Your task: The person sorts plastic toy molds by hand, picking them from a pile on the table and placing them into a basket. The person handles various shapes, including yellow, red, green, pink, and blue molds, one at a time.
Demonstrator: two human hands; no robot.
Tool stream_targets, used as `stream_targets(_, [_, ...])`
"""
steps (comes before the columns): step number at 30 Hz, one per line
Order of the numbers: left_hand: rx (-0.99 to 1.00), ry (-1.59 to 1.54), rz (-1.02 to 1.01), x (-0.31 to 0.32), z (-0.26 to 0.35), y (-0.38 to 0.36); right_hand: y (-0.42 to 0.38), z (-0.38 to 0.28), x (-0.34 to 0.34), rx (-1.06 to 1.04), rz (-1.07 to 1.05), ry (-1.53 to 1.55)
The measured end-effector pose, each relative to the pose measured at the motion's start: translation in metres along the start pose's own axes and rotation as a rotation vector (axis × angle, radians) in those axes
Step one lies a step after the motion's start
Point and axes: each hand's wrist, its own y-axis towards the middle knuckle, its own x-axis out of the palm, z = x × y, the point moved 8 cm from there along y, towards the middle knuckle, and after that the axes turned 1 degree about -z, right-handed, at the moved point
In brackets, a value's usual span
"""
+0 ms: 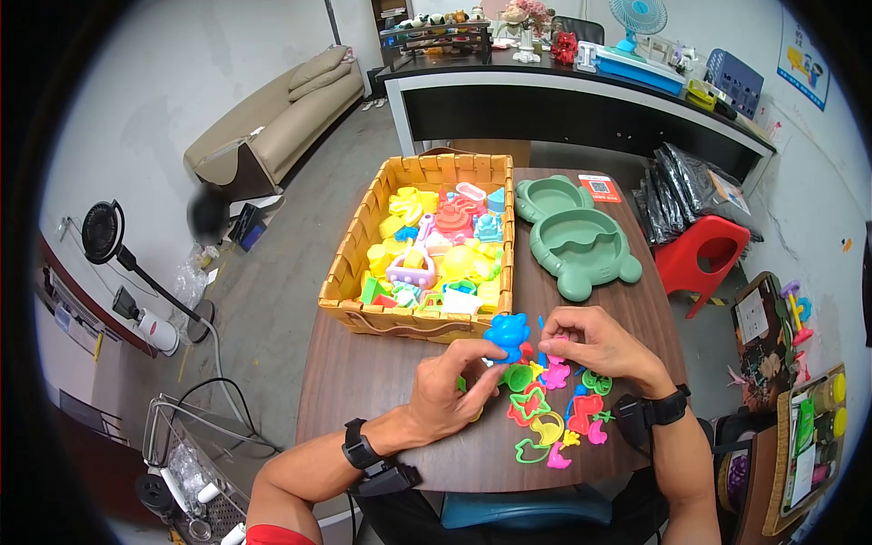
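Observation:
A blue bear-shaped toy mold (508, 337) is pinched between the thumb and fingers of my left hand (450, 381), just past the basket's near corner. My right hand (595, 341) is closed beside it, with a pink plastic piece (559, 345) at its fingertips, partly hidden. Below both hands lies a loose pile of small plastic cutters: a green star-shaped cutter (529, 401), a yellow round piece (547, 428), a red cutter (586, 413), a green round cutter (597, 382) and several pink pieces.
A woven yellow basket (348, 263) full of colourful plastic toys stands on the brown table (363, 381). Green bear-shaped plates (581, 245) lie at the back right, near a red-and-white card (599, 188). Right of the table is a red stool (704, 259).

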Motion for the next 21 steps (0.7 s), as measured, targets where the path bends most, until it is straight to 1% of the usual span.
stream_targets(15, [-0.005, -0.009, 0.005, 0.0013, -0.0013, -0.0021, 0.0006, -0.0021, 0.0024, -0.034, -0.008, -0.039])
stream_targets(21, [-0.008, -0.013, 0.008, 0.0022, -0.0017, -0.001, 0.0015, -0.0008, 0.0027, -0.025, -0.018, -0.008])
